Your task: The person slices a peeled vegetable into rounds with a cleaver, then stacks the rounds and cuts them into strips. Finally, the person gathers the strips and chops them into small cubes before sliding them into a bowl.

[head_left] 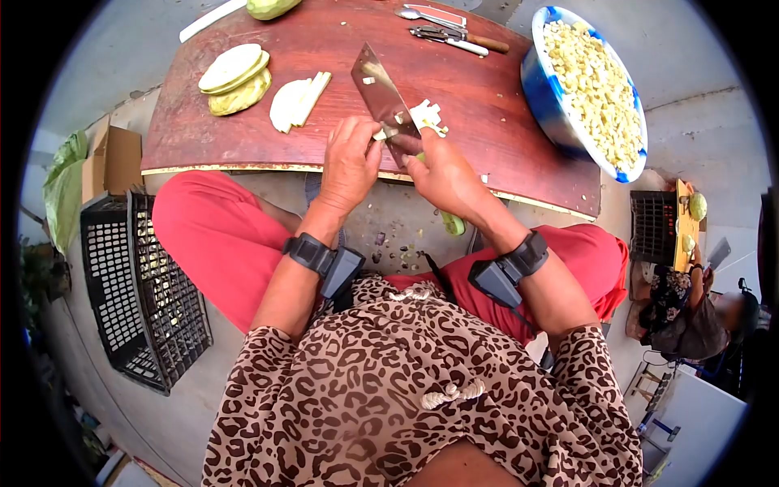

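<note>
My right hand [448, 172] is closed around the grip of a cleaver [377, 85], whose broad metal blade stands on edge over the red-brown wooden table [316, 32]. Against the blade's left side, my left hand [352, 158] has its fingers curled on pale vegetable strips [380, 134], mostly hidden by the fingers. Small cut pieces [429, 116] lie just right of the blade, and a bit clings to the metal. Left of my hands rest flat slices and sticks [299, 102] of the same pale vegetable. Farther left is a stack of thick round slices [235, 73].
A blue-and-white basin [560, 105] full of diced pieces stands at the table's right end. A peeler [442, 34], a knife and a spoon lie at the back. Black crates [166, 292] stand at left. Another person [690, 312] works at far right with a cleaver.
</note>
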`<state>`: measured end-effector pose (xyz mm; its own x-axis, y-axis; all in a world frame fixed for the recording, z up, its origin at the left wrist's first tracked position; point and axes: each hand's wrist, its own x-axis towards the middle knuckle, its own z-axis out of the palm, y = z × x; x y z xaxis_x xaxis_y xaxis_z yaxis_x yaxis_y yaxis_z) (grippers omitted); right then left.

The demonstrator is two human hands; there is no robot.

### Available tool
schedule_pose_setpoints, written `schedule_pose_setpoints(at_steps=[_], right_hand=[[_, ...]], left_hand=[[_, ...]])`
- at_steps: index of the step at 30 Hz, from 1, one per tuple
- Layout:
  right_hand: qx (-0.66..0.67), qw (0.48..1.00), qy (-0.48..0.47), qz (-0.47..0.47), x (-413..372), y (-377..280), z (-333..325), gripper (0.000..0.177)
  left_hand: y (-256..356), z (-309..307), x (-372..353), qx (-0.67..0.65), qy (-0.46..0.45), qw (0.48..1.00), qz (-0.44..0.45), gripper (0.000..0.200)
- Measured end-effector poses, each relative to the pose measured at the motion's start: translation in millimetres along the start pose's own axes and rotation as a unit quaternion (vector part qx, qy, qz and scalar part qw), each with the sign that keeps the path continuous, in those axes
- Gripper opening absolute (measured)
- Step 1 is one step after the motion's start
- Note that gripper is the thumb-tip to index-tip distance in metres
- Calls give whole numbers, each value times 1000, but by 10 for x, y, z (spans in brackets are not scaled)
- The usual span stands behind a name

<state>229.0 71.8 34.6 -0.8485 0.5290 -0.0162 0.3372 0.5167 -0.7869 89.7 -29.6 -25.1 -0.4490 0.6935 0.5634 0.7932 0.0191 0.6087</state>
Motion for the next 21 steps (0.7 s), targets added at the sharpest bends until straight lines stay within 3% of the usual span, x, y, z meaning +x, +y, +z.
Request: schedule_pose_setpoints(at_steps=[8, 21], right_hand=[[-56, 998, -7, -6, -110, -77, -119, 26], [-95, 993, -61, 39, -142, -273, -218, 28]], left_hand=[[-11, -22, -39, -31, -10, 999, -27, 37], [41, -159, -115, 97, -19, 995, -13, 50]])
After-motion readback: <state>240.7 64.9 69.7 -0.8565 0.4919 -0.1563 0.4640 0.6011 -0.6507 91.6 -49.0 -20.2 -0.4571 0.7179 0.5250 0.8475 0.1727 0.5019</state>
